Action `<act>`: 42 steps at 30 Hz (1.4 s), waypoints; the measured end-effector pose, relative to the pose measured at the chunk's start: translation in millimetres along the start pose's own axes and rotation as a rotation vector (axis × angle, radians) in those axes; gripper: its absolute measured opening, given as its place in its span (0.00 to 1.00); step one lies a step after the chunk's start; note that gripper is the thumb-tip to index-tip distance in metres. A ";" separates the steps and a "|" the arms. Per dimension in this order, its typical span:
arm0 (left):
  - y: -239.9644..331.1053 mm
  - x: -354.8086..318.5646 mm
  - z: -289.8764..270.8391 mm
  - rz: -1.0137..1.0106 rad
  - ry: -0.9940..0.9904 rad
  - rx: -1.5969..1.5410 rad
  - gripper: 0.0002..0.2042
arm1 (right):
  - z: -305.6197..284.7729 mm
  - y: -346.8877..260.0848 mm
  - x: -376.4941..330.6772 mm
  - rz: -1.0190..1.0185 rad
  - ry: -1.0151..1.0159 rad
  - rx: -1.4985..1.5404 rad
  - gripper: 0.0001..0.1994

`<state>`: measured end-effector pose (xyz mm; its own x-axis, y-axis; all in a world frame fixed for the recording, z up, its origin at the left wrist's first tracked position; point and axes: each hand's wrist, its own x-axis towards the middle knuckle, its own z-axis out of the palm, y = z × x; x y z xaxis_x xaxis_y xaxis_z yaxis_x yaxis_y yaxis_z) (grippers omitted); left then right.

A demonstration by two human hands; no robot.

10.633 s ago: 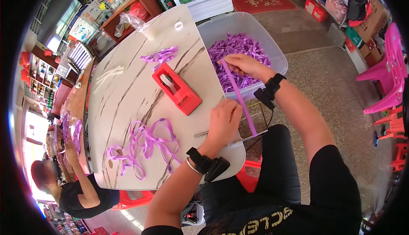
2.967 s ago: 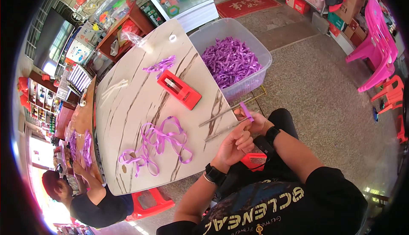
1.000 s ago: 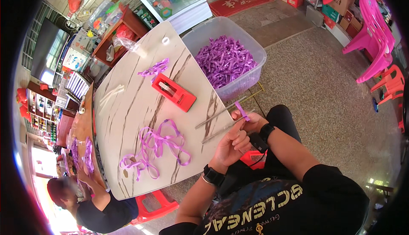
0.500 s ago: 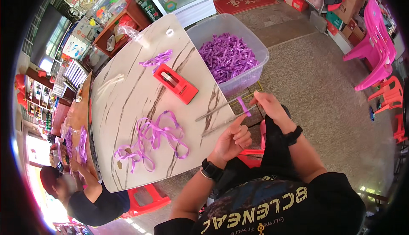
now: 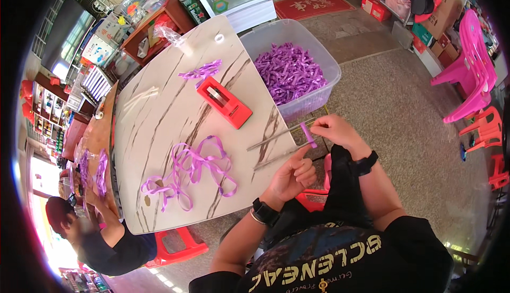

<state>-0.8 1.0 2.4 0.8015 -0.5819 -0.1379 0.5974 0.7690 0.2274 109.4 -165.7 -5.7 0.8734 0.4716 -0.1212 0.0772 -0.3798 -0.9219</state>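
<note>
Since half a second ago — right hand [image 5: 333, 132] drawn in toward left hand [image 5: 291, 175]. Right pinches purple ribbon strip [image 5: 307, 134] at table edge [image 5: 159, 224]; left loosely curled, forefinger touching strip, beside two metal rods [image 5: 276, 143]. Step, as judged: folding the strip. Next: a steady two-handed pinch.

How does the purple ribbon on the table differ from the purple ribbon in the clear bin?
The ribbon on the table lies in long tangled loops, spread thin and flat over the marbled tabletop. The ribbon in the bin is short cut strips, heaped thick inside the clear plastic bin, which stands off the table's far right edge. Both are the same purple, and neither hand touches them.
</note>
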 end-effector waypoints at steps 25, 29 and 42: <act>-1.1 2.1 -3.9 0.005 -0.042 -0.010 0.21 | 49.7 53.3 22.3 0.231 -0.377 0.926 0.14; -1.4 0.0 -2.6 0.033 -0.011 -0.063 0.20 | 28.0 25.7 10.3 0.291 -0.223 0.858 0.17; 0.4 -1.9 -7.5 0.005 -0.057 -0.010 0.19 | 20.1 8.5 7.1 0.355 -0.254 0.901 0.12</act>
<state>-1.8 4.5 -4.5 0.8017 -0.5922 -0.0813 0.5940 0.7742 0.2187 106.5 -149.6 -21.8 0.6388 0.6438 -0.4213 -0.6528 0.1636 -0.7397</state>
